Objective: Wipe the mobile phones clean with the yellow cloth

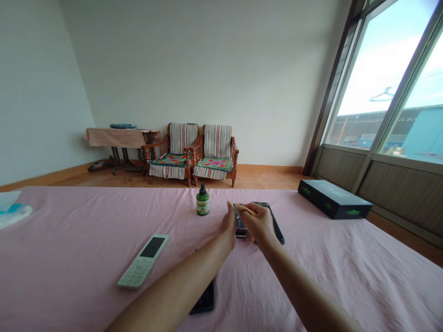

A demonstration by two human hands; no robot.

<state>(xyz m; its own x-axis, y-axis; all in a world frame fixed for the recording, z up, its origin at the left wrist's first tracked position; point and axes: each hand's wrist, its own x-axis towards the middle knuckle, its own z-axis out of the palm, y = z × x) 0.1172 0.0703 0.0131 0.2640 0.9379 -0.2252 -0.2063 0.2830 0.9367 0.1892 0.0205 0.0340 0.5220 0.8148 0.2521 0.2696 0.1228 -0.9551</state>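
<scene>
Both my arms reach forward over a table covered in a pink cloth. My left hand grips the left side of a small dark remote control. My right hand is closed in a pinch over the top of that remote, holding something small and yellowish that I cannot make out. A longer black remote lies just right of my right hand. A small green bottle with a black cap stands upright to the left of my hands.
A white remote lies at the left front. Another black remote sits partly hidden under my left forearm. A black box rests at the table's right edge. Blue-white material lies far left. Two wooden chairs stand by the wall.
</scene>
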